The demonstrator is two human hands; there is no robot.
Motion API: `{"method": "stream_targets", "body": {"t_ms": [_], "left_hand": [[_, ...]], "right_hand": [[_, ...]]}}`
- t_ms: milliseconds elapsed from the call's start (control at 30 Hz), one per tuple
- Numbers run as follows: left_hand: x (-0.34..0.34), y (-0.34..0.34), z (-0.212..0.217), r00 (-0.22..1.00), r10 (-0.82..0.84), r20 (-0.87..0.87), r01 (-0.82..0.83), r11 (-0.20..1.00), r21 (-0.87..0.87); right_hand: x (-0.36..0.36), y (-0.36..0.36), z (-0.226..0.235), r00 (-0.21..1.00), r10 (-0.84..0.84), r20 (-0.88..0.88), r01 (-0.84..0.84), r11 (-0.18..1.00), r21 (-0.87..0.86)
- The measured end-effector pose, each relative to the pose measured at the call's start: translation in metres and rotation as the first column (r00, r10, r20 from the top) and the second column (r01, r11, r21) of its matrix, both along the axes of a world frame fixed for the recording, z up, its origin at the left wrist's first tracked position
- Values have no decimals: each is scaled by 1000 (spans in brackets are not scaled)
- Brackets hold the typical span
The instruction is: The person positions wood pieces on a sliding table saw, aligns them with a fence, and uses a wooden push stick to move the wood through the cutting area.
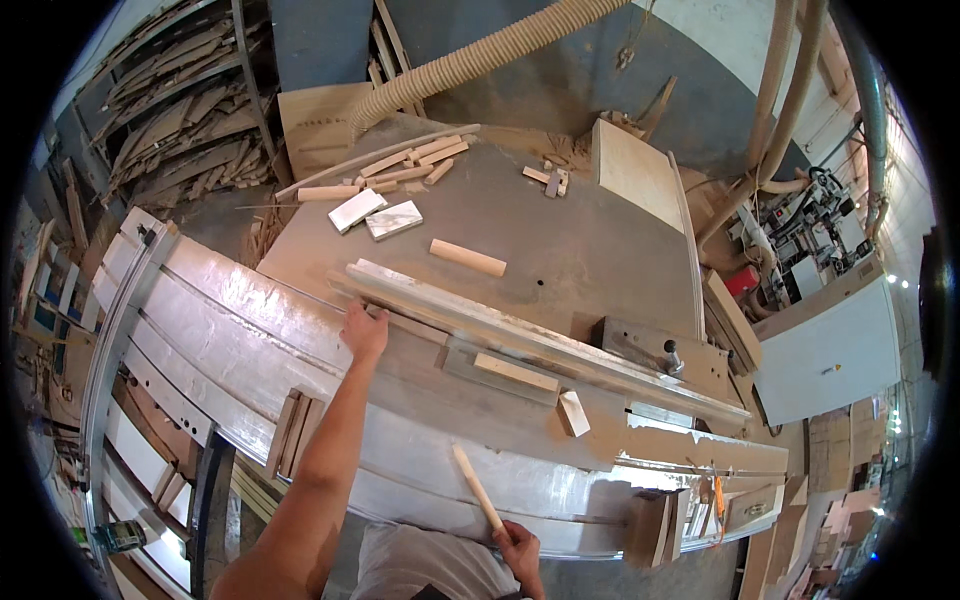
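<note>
Head view first, and what catches my eye is a pale wooden stick (474, 481) slanting above the near part of the metal table (230, 310). The person's right hand (520, 553) has its fingers closed around the stick's lower end, close to the body; the other end points away and to the left. The left hand (364, 332) reaches well forward, thumb and fingertips bent at the near side of the long fence (540, 338), beside a thin wooden strip (418, 327) lying along it. I cannot tell whether those fingers pinch the strip or merely touch it.

Right of that hand, a pale wooden bar (516, 372) lies in front of the fence, with a small white-faced block (573, 413) just beyond its right end. Across the fence I see a lone wooden piece (467, 257), then two white-faced blocks (376, 215) near a loose heap of short sticks (425, 165). Farther out, a ribbed hose (490, 52) arches overhead, scrap wood crowds the rack (248, 90) at left, and a white cabinet (830, 355) stands at right.
</note>
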State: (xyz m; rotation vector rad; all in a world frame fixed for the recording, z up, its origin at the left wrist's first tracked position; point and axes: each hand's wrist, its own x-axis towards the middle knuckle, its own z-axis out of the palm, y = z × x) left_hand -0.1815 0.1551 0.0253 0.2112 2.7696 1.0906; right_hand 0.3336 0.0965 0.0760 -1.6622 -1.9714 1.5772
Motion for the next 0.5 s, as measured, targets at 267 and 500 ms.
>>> {"method": "stream_targets", "body": {"t_ms": [267,500], "left_hand": [[-8,-53,-17,1000,-22,-2,20,907,420],[105,-148,3,995,-91,48,62,904,422]], "right_hand": [[3,16,-1,994,80,75,-85,994,67],[11,25,-23,985,173,-10,-170,975,142]]}}
